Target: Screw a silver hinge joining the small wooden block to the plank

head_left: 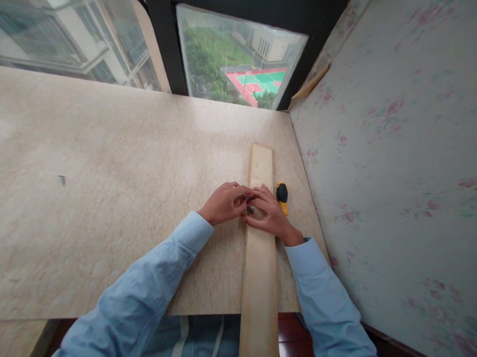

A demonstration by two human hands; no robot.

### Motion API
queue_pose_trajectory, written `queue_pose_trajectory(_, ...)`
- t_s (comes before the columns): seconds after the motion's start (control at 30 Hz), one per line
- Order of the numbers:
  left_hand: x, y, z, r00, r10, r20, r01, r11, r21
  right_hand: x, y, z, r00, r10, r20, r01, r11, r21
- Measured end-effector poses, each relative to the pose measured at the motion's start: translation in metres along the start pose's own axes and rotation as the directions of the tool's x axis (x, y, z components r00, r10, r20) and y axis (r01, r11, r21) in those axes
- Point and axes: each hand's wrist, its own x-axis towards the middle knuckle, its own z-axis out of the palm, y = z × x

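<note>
A long pale wooden board (pixel 260 271) lies on the stone-look counter, its near end sticking out past the front edge. Over the board, my left hand (pixel 228 202) and my right hand (pixel 269 211) meet, fingers curled toward each other. Between their fingertips is a small metal piece (pixel 250 210), partly covered by the fingers; its exact kind is too small to make out. Both hands are closed around it. Just right of my right hand lies a tool with a black and yellow handle (pixel 281 194), close beside the board.
The counter (pixel 120 193) runs wide to the left, with a small dark scrap (pixel 61 180) on it. A wall with flowered paper (pixel 405 156) bounds the right side. Dark-framed windows (pixel 241 60) stand along the back.
</note>
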Motion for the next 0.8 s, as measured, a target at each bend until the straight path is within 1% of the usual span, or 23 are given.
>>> queue_pose_trajectory(0.1,-0.0013,0.0018,-0.0013,1.0,0.013,-0.02,-0.013,1.0,-0.005,0.0003,-0.0006,-0.0002,1.0,-0.001,-0.006,0.001,1.0,-0.004)
queue_pose_trajectory(0.23,-0.0017,0.0013,-0.0019,0.995,-0.032,-0.094,0.031,0.999,-0.016,0.0005,-0.001,-0.0012,1.0,0.011,0.016,-0.011,1.0,-0.001)
queue_pose_trajectory(0.47,-0.0001,-0.0001,-0.0001,0.997,-0.033,-0.063,0.033,0.999,0.003,0.0002,-0.0006,-0.001,1.0,0.003,0.011,-0.003,1.0,-0.006)
queue_pose_trajectory(0.67,0.0006,-0.0005,0.0027,0.995,-0.058,-0.086,0.058,0.998,-0.004,-0.0001,0.0001,0.0,1.0,-0.009,-0.004,0.009,1.0,-0.019)
queue_pose_trajectory(0.8,0.0015,0.0,0.0033,0.994,-0.067,-0.082,0.064,0.997,-0.031,-0.0004,0.001,0.0004,1.0,0.0,-0.001,0.0,1.0,-0.013)
